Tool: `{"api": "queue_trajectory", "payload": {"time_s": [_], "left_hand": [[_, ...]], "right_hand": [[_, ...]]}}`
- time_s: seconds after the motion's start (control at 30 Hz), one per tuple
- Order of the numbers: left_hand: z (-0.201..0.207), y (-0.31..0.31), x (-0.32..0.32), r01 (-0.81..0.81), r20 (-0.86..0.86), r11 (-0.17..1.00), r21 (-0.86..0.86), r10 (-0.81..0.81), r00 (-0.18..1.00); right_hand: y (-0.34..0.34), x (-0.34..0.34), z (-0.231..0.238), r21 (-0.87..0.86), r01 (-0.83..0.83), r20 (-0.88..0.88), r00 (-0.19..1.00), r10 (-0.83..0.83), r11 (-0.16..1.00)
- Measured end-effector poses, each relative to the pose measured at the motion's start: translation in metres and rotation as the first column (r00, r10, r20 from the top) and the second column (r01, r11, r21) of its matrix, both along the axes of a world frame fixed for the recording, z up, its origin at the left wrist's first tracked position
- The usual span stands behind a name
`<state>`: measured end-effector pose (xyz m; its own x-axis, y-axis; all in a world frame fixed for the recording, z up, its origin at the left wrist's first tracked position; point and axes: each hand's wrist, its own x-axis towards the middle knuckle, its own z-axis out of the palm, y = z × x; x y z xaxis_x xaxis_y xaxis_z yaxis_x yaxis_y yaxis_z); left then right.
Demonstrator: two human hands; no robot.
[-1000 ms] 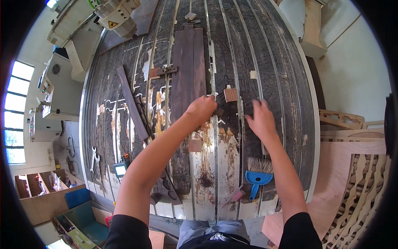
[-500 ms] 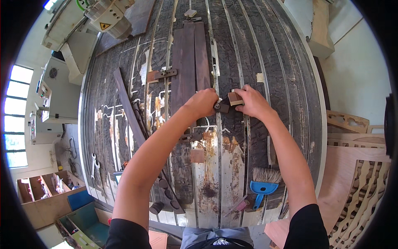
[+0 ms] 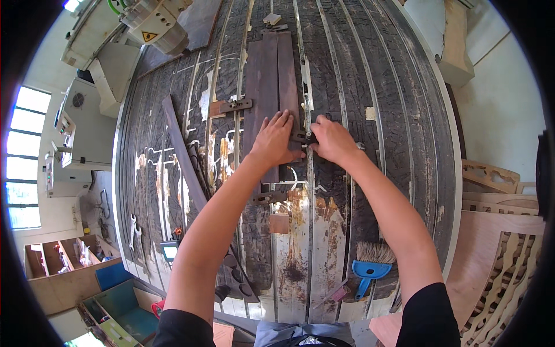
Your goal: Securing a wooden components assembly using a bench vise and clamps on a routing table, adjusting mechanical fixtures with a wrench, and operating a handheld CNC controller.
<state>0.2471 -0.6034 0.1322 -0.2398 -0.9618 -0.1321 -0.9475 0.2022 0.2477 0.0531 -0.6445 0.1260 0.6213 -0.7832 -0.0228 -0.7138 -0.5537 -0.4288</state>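
Two long dark wooden boards [image 3: 263,75] lie side by side on the slotted machine bed [image 3: 399,191]. My left hand [image 3: 274,139] lies flat on them, fingers stretched out, its thumb near their right edge. At that edge sits a dark metal hold-down clamp [image 3: 299,137], partly covered by my hands. My right hand [image 3: 334,140] is closed around the clamp's right end, the fingers curled at its bolt; part of the grip is hidden. Another metal clamp [image 3: 236,105] with a reddish wood block [image 3: 218,109] holds the boards' left edge.
A clamp [image 3: 270,197] and a square wood block [image 3: 280,224] lie nearer me. A narrow dark strip [image 3: 184,150] slants at left, beyond wrenches [image 3: 135,234]. A blue-handled brush [image 3: 372,269] lies front right. The machine's spindle head [image 3: 159,29] hangs at far left.
My left hand has left the clamp's bolt and spread flat on the boards. My right hand has moved left onto the clamp; the small wood block it held is out of sight.
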Motion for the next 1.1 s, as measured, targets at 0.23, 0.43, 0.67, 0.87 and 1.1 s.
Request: {"api": "queue_trajectory", "payload": {"time_s": [0.23, 0.43, 0.67, 0.87, 1.1], "left_hand": [[0.03, -0.011, -0.01, -0.038, 0.06, 0.998, 0.042, 0.036, 0.998], [0.02, -0.021, -0.031, -0.402, 0.037, 0.915, 0.032, 0.401, 0.916], [0.003, -0.019, -0.041, -0.434, -0.014, 0.888, 0.153, 0.441, 0.897], [0.003, -0.011, -0.05, -0.493, 0.027, 0.867, 0.066, 0.493, 0.87], [0.028, -0.003, -0.049, -0.5, 0.058, 0.828, 0.253, 0.503, 0.862]], "right_hand": [[-0.031, 0.0, 0.0, -0.046, 0.011, -0.047, 0.999, -0.013, 0.999], [-0.05, 0.002, -0.009, -0.094, 0.152, 0.052, 0.988, -0.148, 0.984], [-0.059, 0.005, -0.009, -0.045, 0.139, 0.056, 0.989, -0.136, 0.989], [-0.061, 0.004, -0.014, 0.041, 0.161, 0.075, 0.984, -0.164, 0.986], [-0.063, -0.002, -0.021, -0.018, 0.128, 0.173, 0.977, -0.123, 0.992]]}}
